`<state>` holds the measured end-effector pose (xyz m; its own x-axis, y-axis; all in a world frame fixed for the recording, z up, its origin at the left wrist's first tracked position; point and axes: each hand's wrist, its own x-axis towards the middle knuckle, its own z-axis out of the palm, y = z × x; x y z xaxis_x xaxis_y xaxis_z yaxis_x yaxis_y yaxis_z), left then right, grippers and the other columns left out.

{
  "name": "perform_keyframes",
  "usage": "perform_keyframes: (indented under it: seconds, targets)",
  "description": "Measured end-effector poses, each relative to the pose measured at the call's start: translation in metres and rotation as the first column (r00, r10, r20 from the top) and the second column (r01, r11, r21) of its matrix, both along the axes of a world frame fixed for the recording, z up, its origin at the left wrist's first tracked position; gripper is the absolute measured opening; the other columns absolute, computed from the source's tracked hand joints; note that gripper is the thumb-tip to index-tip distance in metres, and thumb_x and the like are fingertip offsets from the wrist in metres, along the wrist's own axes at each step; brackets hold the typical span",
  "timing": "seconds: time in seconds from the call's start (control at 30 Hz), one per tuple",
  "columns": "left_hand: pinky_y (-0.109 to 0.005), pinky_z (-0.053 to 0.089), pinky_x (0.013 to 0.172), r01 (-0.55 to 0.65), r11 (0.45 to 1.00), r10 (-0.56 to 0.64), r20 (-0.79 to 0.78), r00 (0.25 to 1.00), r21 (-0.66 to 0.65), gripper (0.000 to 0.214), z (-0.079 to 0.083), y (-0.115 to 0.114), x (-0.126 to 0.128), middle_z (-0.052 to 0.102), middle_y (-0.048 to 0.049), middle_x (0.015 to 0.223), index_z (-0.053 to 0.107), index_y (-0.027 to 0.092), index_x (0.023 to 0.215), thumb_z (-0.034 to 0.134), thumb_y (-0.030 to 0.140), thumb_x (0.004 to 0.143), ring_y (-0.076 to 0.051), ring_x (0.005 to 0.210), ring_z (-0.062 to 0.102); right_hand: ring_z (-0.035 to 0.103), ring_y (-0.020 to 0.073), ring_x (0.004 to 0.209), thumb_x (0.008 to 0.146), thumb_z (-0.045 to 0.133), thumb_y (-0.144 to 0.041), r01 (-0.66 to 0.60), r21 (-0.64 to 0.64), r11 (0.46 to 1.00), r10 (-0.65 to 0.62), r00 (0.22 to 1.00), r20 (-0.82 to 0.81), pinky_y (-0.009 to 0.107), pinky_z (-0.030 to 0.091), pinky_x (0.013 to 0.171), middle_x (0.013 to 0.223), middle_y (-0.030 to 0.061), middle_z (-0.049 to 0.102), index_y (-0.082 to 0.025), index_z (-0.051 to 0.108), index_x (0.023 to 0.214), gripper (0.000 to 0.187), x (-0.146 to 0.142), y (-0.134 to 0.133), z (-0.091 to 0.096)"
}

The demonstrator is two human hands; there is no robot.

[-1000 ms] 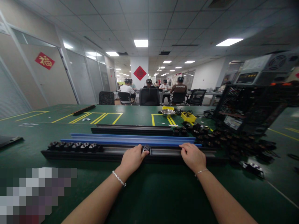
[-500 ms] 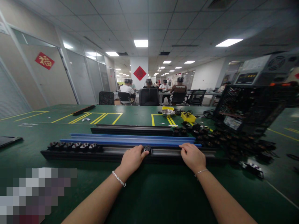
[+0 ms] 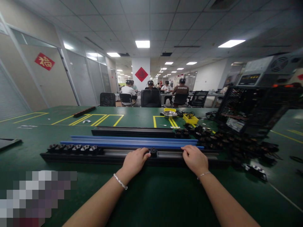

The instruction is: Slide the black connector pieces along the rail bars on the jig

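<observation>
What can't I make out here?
In the head view:
Black rail: partly hidden behind the left hand and right hand.
Small black block: whether the left hand touches it is too small to tell.
Piled black parts: too dark and blurred to count.
Dark flat object: cut off by the left edge.

A single view is taken from head height, directed forward and slightly down across the near worktop (image 3: 165, 195), with the ceiling (image 3: 163, 22) included above.
</observation>
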<state>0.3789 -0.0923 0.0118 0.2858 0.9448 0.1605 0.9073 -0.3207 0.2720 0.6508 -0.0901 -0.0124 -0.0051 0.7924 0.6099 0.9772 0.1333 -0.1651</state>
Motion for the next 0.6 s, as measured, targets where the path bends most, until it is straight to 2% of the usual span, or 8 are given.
perform_keyframes:
  seconds: [0.17,0.3,0.43,0.6]
  targets:
    - [-0.030,0.043,0.073,0.031,0.999,-0.032,0.004,0.999,0.039,0.035,-0.004,0.003,-0.002,0.065,0.0000,0.106,0.054,0.030,0.111,0.030,0.046,0.091,-0.019,0.091,0.061,0.057,0.0179,0.090,0.079,0.040,-0.016,-0.050,0.025,0.998,0.049,0.998,0.039,0.031,0.044,0.083,0.095,0.0051,0.067,-0.019,0.069,0.087,0.030,-0.004,0.001,0.002]
    - [-0.030,0.043,0.073,0.056,0.997,-0.055,-0.018,0.998,0.050,0.036,-0.006,0.005,-0.002,0.066,0.0001,0.105,0.054,0.032,0.112,0.028,0.045,0.091,-0.019,0.092,0.061,0.057,0.0189,0.095,0.081,0.040,-0.019,-0.148,0.031,0.989,0.147,0.989,0.023,0.034,0.042,0.089,0.098,0.0073,0.067,-0.017,0.067,0.094,0.030,-0.021,0.001,0.004]
    - [-0.030,0.043,0.074,0.076,0.995,-0.073,-0.050,0.996,0.071,0.038,-0.007,0.005,-0.002,0.066,0.0000,0.105,0.051,0.034,0.117,0.026,0.045,0.092,-0.019,0.094,0.061,0.054,0.0196,0.102,0.084,0.039,-0.024,-0.241,-0.030,0.970,0.240,0.970,-0.049,0.035,0.039,0.094,0.108,0.0082,0.064,-0.014,0.062,0.107,0.034,-0.049,-0.003,0.005]
    - [-0.030,0.043,0.076,0.088,0.994,-0.084,-0.064,0.994,0.070,0.040,-0.007,0.005,-0.003,0.066,-0.0007,0.105,0.052,0.034,0.119,0.023,0.045,0.092,-0.019,0.095,0.061,0.051,0.0204,0.109,0.085,0.041,-0.032,-0.266,-0.120,0.956,0.251,0.959,-0.132,0.035,0.036,0.098,0.116,0.0086,0.060,-0.012,0.056,0.117,0.041,-0.075,-0.008,0.007]
